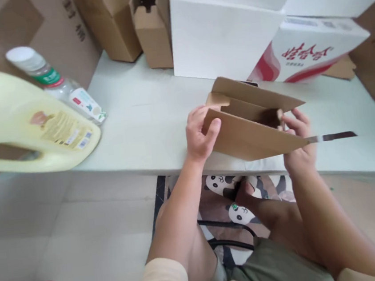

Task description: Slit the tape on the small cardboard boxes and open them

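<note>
An open cardboard box [247,135] is held over the table [137,141], between the left hand [200,132] and the right hand [299,157]; its left end is pinched by the former, thumb on the near wall, presumably for steadiness; its right end is grasped by the latter, seemingly so the walls are kept apart; whether the dark strip [339,135] right of that hand is also held cannot be told; the yellow jug [7,114] is set well left of both, likely for elbow room.
</note>
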### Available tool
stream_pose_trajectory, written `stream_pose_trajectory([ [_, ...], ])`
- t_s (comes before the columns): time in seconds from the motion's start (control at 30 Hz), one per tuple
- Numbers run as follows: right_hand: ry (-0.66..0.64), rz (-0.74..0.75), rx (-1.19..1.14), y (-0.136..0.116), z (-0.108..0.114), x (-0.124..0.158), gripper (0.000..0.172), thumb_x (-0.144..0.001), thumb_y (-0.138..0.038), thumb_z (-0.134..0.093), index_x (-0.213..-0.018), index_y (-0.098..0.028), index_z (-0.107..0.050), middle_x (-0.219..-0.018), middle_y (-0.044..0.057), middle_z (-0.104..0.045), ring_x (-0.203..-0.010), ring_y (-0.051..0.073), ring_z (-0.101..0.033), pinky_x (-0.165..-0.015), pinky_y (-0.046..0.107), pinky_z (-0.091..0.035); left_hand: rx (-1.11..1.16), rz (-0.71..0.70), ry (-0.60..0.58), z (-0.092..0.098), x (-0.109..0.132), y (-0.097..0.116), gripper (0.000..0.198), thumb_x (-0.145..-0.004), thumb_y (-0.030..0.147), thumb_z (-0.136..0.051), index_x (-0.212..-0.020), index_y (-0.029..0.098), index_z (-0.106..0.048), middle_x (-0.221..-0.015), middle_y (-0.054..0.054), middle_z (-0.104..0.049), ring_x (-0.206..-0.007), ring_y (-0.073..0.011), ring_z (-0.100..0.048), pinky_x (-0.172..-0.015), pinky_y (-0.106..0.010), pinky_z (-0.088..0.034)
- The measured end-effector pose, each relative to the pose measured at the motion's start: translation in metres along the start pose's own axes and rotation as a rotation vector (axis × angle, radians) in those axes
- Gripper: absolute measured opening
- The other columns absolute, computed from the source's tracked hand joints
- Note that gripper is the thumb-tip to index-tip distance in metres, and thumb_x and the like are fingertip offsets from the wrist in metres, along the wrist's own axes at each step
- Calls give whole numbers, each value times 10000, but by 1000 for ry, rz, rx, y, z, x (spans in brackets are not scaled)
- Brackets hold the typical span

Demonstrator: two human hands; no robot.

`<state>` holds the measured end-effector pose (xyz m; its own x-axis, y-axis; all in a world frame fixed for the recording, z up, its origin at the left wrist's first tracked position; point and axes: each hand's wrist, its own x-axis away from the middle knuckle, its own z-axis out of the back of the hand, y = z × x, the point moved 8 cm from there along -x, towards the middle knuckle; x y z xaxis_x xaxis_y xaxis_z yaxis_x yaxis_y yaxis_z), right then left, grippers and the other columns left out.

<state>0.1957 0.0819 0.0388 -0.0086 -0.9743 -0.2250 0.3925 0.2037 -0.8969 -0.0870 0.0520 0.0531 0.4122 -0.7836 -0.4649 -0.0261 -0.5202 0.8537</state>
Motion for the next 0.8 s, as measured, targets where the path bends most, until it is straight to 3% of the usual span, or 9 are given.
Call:
stream_pose_trajectory([
  [0.1,129,142,-58,-2,7,9,227,-949,-442,-559,-1041,-366,-752,-1513,-3,-499,-1508,250,-404,-1295,464,-275,-24,48,68,-5,3,-13,353,-881,578,-668,-905,249,-793,-1028,-86,-744,-1161,-262,-639,-1142,-450,-428],
  [0.2,118,165,-119,1,6,9,232,-951,-421,-563,-1049,-356,-763,-1498,-1,-508,-1421,248,-504,-1254,485,-355,-42,124,132,-7,3,-27,381,-877,602,-661,-927,243,-778,-1025,-68,-720,-1075,-241,-661,-1022,-383,-502],
  [0.27,94,166,-132,2,6,6,234,-949,-460,-560,-1012,-349,-756,-1529,-8,-466,-1411,255,-511,-1231,504,-385,-68,135,199,-7,1,-32,383,-864,598,-679,-902,224,-757,-959,-52,-700,-991,-219,-671,-920,-331,-529],
  [0.37,61,175,-122,1,8,1,311,-941,-545,-531,-914,-305,-726,-1610,-19,-379,-1504,291,-405,-1236,524,-360,-100,104,263,-10,-2,-32,326,-848,535,-727,-895,213,-701,-915,-25,-671,-946,-189,-675,-880,-287,-530],
  [0.47,38,177,-144,2,8,1,324,-942,-558,-520,-878,-279,-672,-1580,15,-442,-1545,290,-344,-1249,517,-337,-105,73,232,-18,-5,-28,336,-839,448,-757,-1083,253,-633,-986,-12,-671,-1076,-195,-676,-996,-307,-514],
  [0.57,98,164,-247,10,13,5,251,-945,-538,-536,-1039,-315,-605,-1463,44,-564,-1478,263,-450,-1218,525,-394,-194,40,178,-21,-8,-28,440,-843,454,-731,-1209,271,-568,-1187,-50,-666,-1280,-233,-610,-1082,-348,-490],
  [0.67,140,262,-283,11,22,12,385,-933,-525,-576,-1269,-344,-526,-1397,62,-603,-1359,271,-568,-1169,553,-455,-344,-93,66,-21,-12,-27,526,-844,568,-675,-1260,269,-553,-1345,-77,-616,-1371,-260,-545,-1106,-377,-484],
  [0.8,81,411,-93,3,26,22,286,-972,-429,-550,-1221,-326,-645,-1392,68,-598,-1374,297,-550,-1199,570,-426,-505,-233,-73,-16,-13,-28,559,-892,610,-589,-1337,276,-543,-1361,-82,-617,-1324,-258,-583,-1106,-417,-491],
])
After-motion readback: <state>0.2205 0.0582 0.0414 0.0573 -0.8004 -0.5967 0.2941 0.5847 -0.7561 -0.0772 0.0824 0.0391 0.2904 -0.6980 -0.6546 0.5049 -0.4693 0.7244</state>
